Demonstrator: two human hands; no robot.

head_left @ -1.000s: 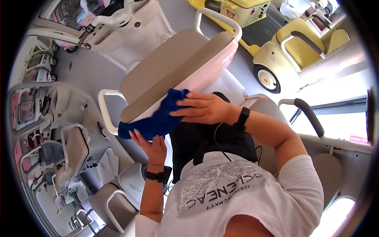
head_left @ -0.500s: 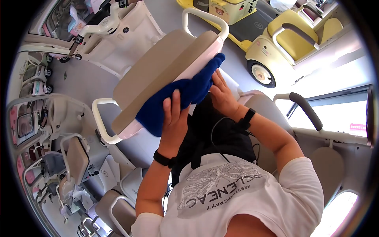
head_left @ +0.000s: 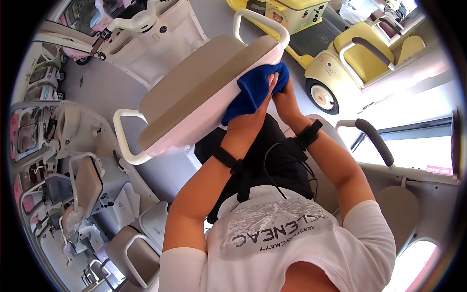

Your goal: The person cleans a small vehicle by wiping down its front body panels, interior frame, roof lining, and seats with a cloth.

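A blue cloth (head_left: 250, 90) lies bunched against the pink side panel (head_left: 194, 124) of a seat back with a brown cushion (head_left: 194, 78). My left hand (head_left: 258, 109) presses the cloth to the panel, its fingers together over the folds near the upper right end. Close beside it, my right hand (head_left: 287, 102) grips the cloth's right edge, with its fingertips partly hidden. Cream armrest loops, one upper (head_left: 262, 22) and one lower (head_left: 127, 138), stick out at both ends of the seat.
Handlebars (head_left: 138, 19) and a cream front panel stand at upper left. A yellow vehicle with a yellow seat (head_left: 360, 48) and wheel (head_left: 322, 96) is at upper right. A dark-gripped armrest (head_left: 374, 141) is to my right. A mirror-like surface (head_left: 63, 194) reflects seats at left.
My left hand has slid up and right along the panel to beside my right hand. The cloth has bunched toward the upper right end, uncovering the lower pink panel.
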